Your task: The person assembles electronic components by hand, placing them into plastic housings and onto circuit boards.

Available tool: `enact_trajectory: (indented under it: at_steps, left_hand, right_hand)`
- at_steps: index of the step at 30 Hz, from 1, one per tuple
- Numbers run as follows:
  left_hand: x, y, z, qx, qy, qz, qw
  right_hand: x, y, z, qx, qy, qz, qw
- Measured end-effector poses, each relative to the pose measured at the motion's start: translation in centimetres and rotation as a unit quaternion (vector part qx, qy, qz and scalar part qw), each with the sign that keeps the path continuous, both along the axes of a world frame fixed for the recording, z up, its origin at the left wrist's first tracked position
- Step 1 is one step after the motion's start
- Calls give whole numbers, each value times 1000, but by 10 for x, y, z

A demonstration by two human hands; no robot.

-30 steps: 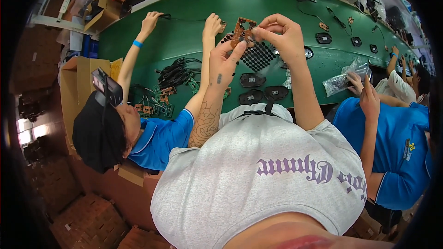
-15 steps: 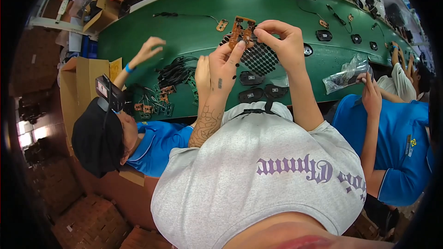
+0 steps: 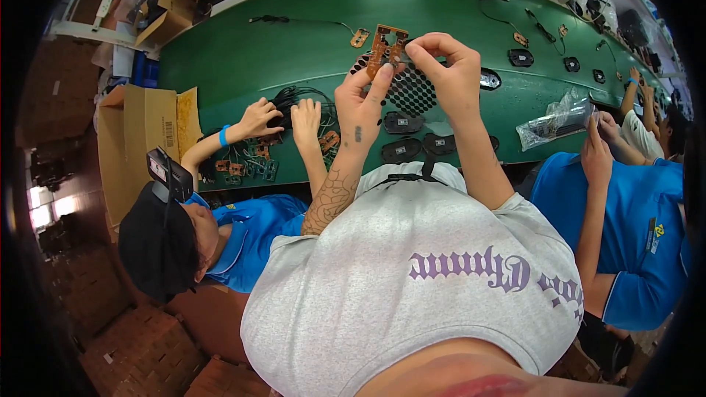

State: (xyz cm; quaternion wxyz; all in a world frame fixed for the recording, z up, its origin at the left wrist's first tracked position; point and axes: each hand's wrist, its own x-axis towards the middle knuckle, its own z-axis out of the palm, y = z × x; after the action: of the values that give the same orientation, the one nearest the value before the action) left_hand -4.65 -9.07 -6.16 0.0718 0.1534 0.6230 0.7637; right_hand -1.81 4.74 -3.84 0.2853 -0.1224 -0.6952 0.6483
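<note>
My left hand (image 3: 360,99) pinches an orange-brown circuit board (image 3: 385,44) upright above the green work surface. Thumb and forefinger of my right hand (image 3: 450,66) are pressed together at the board's right edge. Something small and dark shows at those fingertips, too small to name. Beneath both hands lies a sheet of black round dots (image 3: 413,93), partly hidden by them. One black dot sticks to the side of my left hand. Closer to me are several black oval plastic shells (image 3: 401,150).
At left, a co-worker's hands (image 3: 259,119) are in a pile of black cables (image 3: 294,95) beside small circuit boards (image 3: 261,170). A cabled board (image 3: 359,37) lies beyond. On the right, another person holds a clear plastic bag (image 3: 555,121). A cardboard box (image 3: 147,147) stands far left.
The left co-worker's raised hand has come down onto the cable pile. My two hands stay nearly in place at the board, with the right fingertips still at its edge.
</note>
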Motion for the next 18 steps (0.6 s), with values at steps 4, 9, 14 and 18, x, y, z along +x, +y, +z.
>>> enact_trajectory:
  at_steps: [4,9,14,18]
  left_hand:
    - [2,-1,7,-26,0,-1,1000]
    - [0,-1,5,-38,-6,-22,999]
    - [-4,-3,0,-35,-1,-40,999]
    - [-7,-3,1,-39,7,-56,998]
  right_hand:
    - [0,2,0,-22,-12,4,1000]
    - [2,5,1,-10,-21,-1,1000]
    - [1,16,2,21,-66,31,997]
    - [-3,19,-3,-35,-49,70,996]
